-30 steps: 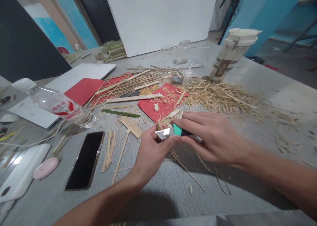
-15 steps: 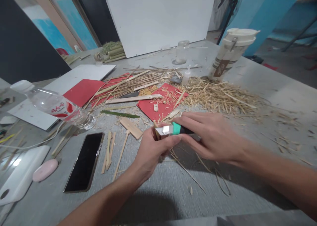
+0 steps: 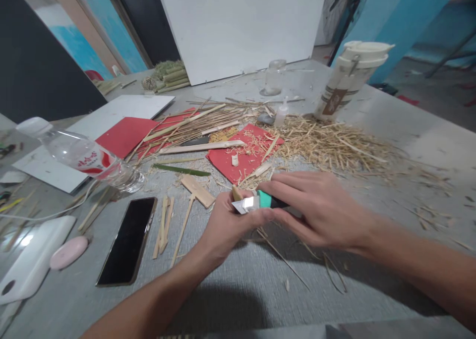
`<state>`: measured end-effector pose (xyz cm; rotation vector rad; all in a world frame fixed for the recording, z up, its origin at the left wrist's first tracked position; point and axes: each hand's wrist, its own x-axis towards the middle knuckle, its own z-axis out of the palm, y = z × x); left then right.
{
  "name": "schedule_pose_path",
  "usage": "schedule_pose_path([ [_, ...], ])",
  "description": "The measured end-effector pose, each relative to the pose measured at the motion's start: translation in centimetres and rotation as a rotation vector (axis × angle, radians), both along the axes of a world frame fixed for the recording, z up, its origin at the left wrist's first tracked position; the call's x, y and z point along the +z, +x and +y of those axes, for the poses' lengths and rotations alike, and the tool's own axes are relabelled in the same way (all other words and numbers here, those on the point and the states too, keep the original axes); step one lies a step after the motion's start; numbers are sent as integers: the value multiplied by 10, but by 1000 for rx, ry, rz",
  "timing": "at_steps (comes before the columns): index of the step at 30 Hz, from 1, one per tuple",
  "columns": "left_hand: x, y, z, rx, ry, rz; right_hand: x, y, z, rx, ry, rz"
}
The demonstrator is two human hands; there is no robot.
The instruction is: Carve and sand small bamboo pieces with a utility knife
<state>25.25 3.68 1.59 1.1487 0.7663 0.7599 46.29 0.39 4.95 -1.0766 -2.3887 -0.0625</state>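
Observation:
My right hand (image 3: 316,207) is wrapped round a utility knife (image 3: 265,199) with a black and green handle and a short metal blade pointing left. Closed on a small tan piece of bamboo (image 3: 237,193) is my left hand (image 3: 228,222), its thumb against the knife near the green collar. The blade lies across the piece, whose lower part my fingers hide. Just beyond the hands, a red sheet (image 3: 226,163) carries pale shavings. A flat wooden piece (image 3: 198,191) and thin strips (image 3: 163,227) lie to the left.
A black phone (image 3: 127,242), a pink oval object (image 3: 69,253) and a tilted plastic bottle (image 3: 85,155) are at the left. Behind are thin sticks (image 3: 208,121), a straw heap (image 3: 330,143), a glass jar (image 3: 274,79), a small dropper bottle (image 3: 281,113) and a tall lidded container (image 3: 347,81).
The knife blade has shifted slightly down and left across the bamboo piece, and more of the piece's tip shows above it. Both hands keep their hold.

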Motion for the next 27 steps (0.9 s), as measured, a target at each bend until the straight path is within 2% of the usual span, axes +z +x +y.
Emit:
schedule_pose_path([
  [7, -4, 1, -5, -30, 6, -48, 1, -1, -2, -9, 53, -17],
  [13, -8, 10, -11, -19, -62, -30, -2, -2, -4, -195, 41, 12],
  [18, -4, 9, -3, 33, -78, -83, 0, 1, -1, -113, 35, 68],
  [22, -6, 5, -1, -38, -51, -118, 0, 0, -2, -19, -37, 49],
  [27, -9, 5, -3, -51, -2, -102, 0, 0, -3, 25, -59, 56],
])
